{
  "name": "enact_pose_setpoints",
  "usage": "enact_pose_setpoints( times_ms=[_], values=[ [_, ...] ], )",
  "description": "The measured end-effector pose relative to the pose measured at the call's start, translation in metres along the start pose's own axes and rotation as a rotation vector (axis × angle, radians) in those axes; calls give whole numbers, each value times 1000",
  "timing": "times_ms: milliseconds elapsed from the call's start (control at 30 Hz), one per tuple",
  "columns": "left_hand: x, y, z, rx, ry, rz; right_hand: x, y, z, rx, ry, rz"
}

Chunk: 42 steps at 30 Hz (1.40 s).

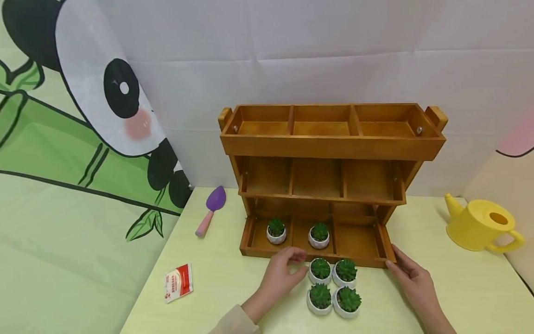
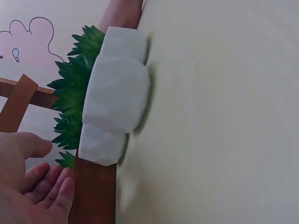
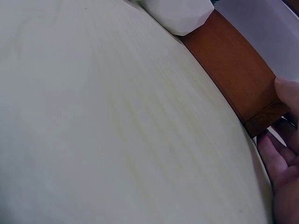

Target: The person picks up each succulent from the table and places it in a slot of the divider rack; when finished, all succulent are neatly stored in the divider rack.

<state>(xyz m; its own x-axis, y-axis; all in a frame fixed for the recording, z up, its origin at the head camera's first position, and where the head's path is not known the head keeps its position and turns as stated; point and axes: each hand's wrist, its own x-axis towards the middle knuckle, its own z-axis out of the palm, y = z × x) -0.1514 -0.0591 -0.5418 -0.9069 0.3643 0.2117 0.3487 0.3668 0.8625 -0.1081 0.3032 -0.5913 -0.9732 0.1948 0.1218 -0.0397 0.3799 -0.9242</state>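
My left hand (image 1: 284,273) hovers beside the left of a cluster of potted succulents, with nothing between its thumb and loosely bent fingers. In the cluster, a back-left succulent (image 1: 320,270) in a white faceted pot is closest to the thumb; its neighbours are a back-right succulent (image 1: 345,272), a front-left one (image 1: 320,298) and a front-right one (image 1: 348,301). My right hand (image 1: 415,280) holds the front right corner of a three-tier wooden plant stand (image 1: 333,146), thumb and fingers around the corner (image 3: 264,119). Two potted succulents, left (image 1: 276,230) and middle (image 1: 319,235), stand in the bottom tier.
The stand's upper two tiers have three compartments each. A purple trowel with a pink handle (image 1: 212,210) lies left of it, with a red-and-white packet (image 1: 178,283) nearer the front. A yellow watering can (image 1: 479,225) stands on the right. Behind is a white cloth backdrop (image 1: 313,55).
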Motion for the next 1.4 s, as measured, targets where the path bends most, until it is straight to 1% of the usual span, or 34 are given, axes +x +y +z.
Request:
enact_pose_setpoints(
  times_ms=[167, 333, 400, 500, 600, 667, 800, 967, 1233, 1400],
  values=[
    [-12, -6, -4, 2, -67, 7, 1, -3, -1, 23, 2, -11],
    [-20, -11, -3, -10, -171, 11, 1, -1, -1, 23, 3, -9],
    [-22, -13, -2, -10, -221, 26, 0, 0, 0, 13, 1, -7],
    [-25, -17, 0, 10, -285, 72, 0, 1, 0, 8, 0, -6],
    [-26, -18, 1, 50, -331, 113, 0, 1, -1, 16, -2, -11],
    [-27, -18, 1, 73, -354, 130, 0, 1, -1, 23, -3, -12],
    [-29, -18, 1, 94, -382, 132, 0, -1, -1, 27, 1, -15],
    [-32, -18, 2, 83, -393, 123, 1, 2, -1, 20, 3, -16],
    [-33, -20, 6, 82, -371, 139, 1, 3, -1, 20, -2, -17],
    [-34, -21, 9, 29, -368, 138, 0, 2, -1, 14, -1, -16]
  ],
)
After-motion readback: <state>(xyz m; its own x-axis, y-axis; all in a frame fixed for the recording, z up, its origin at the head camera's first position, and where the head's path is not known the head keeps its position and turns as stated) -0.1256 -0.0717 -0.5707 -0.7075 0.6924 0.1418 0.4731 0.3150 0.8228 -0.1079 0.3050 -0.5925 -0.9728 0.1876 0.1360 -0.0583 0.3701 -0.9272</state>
